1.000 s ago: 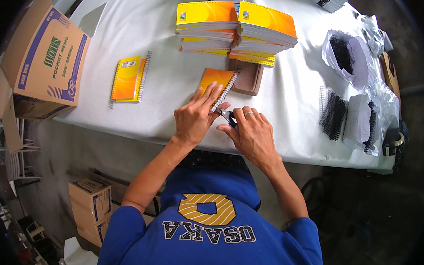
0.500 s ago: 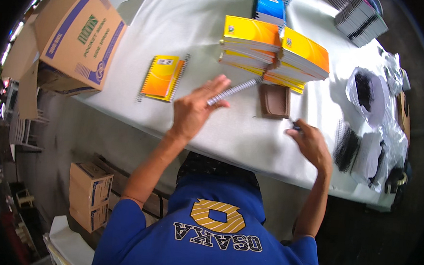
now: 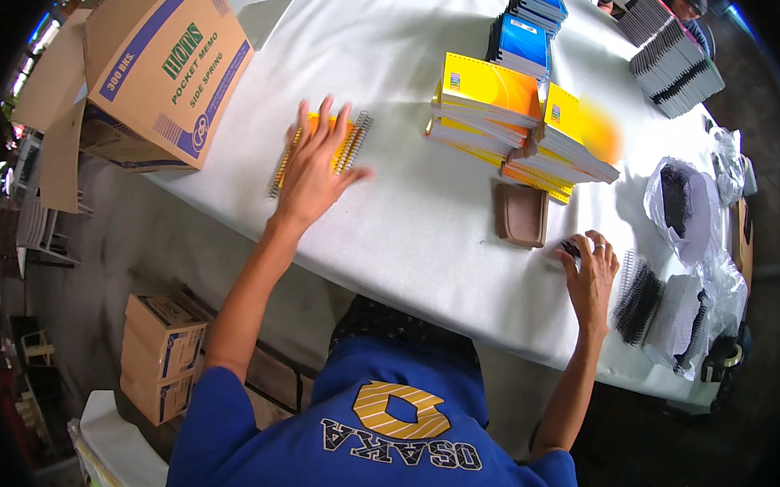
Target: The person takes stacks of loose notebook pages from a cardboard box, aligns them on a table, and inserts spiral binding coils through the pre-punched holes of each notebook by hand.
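Note:
My left hand [image 3: 309, 172] lies flat with spread fingers on a small pile of orange spiral notebooks [image 3: 350, 145] at the left of the white table [image 3: 392, 217]. My right hand [image 3: 591, 278] rests far to the right near the table's front edge, its fingertips closed over a small black object [image 3: 570, 248]. Just right of that hand lies a bundle of black spiral coils [image 3: 638, 299]. A brown case [image 3: 523, 214] sits between my hands, in front of two stacks of yellow notebooks [image 3: 488, 93].
A large cardboard box [image 3: 156, 60] stands at the table's left end. Blue notebooks [image 3: 523, 37] and grey stacks [image 3: 674, 55] are at the back. Plastic bags with black coils [image 3: 678, 199] crowd the right end. Small cartons [image 3: 164, 355] stand on the floor below.
My left hand carried a notebook from the middle to the left and laid it on the orange pile. My right hand moved right toward the black coils.

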A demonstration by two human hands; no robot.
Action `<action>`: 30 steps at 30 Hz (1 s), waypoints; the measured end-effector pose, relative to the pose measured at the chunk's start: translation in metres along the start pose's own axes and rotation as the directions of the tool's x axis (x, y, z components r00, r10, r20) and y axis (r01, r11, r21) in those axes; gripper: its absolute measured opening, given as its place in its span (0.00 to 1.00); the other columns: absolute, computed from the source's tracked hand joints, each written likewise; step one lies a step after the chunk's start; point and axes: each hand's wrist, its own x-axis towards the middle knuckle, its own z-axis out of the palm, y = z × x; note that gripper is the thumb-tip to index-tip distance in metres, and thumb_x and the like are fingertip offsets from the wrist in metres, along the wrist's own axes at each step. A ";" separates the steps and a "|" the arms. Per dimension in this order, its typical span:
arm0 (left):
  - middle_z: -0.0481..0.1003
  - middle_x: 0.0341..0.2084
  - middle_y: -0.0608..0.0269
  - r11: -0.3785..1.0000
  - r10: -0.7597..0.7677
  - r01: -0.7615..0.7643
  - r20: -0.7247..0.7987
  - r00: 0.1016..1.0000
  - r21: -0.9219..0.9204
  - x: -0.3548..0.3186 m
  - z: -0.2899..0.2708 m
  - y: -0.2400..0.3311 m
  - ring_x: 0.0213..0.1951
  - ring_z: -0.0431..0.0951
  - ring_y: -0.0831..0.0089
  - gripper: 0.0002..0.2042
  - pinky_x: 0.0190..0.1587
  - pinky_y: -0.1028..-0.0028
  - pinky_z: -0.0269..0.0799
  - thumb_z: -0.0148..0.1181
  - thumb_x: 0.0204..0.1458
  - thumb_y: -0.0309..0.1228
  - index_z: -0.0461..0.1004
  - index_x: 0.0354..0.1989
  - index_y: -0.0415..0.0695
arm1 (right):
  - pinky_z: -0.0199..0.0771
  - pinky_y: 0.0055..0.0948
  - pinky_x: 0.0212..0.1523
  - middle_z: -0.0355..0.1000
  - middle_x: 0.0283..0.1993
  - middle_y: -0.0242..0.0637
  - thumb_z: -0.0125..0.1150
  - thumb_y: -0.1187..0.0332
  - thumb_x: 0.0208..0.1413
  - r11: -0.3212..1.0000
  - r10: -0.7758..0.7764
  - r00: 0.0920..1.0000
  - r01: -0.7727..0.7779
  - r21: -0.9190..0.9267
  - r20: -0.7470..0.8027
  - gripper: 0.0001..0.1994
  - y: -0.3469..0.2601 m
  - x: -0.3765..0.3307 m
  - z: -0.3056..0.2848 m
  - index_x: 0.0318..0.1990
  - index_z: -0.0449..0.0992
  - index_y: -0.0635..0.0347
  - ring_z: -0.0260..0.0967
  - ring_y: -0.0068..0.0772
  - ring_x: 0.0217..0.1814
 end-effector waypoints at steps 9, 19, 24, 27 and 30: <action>0.62 0.63 0.55 0.255 -0.226 0.663 0.623 0.748 -0.704 0.144 0.044 0.058 0.68 0.49 0.59 0.41 0.67 0.58 0.40 0.66 0.45 0.55 0.62 0.64 0.43 | 0.51 0.47 0.64 0.60 0.63 0.44 0.65 0.63 0.52 0.998 0.017 0.998 -0.013 0.063 -0.062 0.17 -0.013 -0.012 -0.014 0.48 0.74 0.55 0.57 0.47 0.63; 0.75 0.48 0.62 0.040 -0.016 0.330 0.330 0.944 -0.943 0.110 -0.006 0.050 0.51 0.71 0.76 0.18 0.57 0.74 0.60 0.59 0.58 0.35 0.73 0.52 0.35 | 0.64 0.41 0.60 0.65 0.59 0.47 0.72 0.70 0.44 0.694 0.159 0.966 0.038 0.719 -0.205 0.28 -0.063 0.017 -0.033 0.55 0.70 0.59 0.63 0.46 0.61; 0.73 0.55 0.59 -0.119 0.272 0.369 0.327 0.905 -0.922 0.015 -0.007 0.094 0.60 0.66 0.70 0.21 0.64 0.70 0.55 0.60 0.57 0.34 0.70 0.56 0.36 | 0.72 0.29 0.52 0.75 0.47 0.38 0.70 0.73 0.47 0.090 0.089 0.994 -0.078 0.993 0.070 0.20 -0.094 0.026 -0.036 0.49 0.75 0.64 0.72 0.27 0.49; 0.65 0.62 0.56 0.107 0.290 0.493 0.501 0.815 -0.863 -0.025 0.010 0.083 0.66 0.59 0.61 0.29 0.66 0.65 0.51 0.64 0.51 0.37 0.65 0.62 0.40 | 0.73 0.20 0.39 0.79 0.30 0.31 0.66 0.80 0.48 0.180 0.181 0.976 -0.156 0.971 0.123 0.05 -0.100 -0.004 -0.006 0.34 0.80 0.66 0.72 0.15 0.34; 0.55 0.68 0.54 0.832 0.186 -0.104 0.098 0.978 -0.544 -0.026 -0.002 0.104 0.69 0.51 0.52 0.38 0.67 0.57 0.48 0.66 0.46 0.39 0.58 0.67 0.44 | 0.73 0.18 0.39 0.80 0.33 0.32 0.64 0.80 0.50 0.312 0.229 0.950 -0.277 0.909 0.211 0.08 -0.105 -0.024 0.022 0.38 0.80 0.67 0.72 0.15 0.35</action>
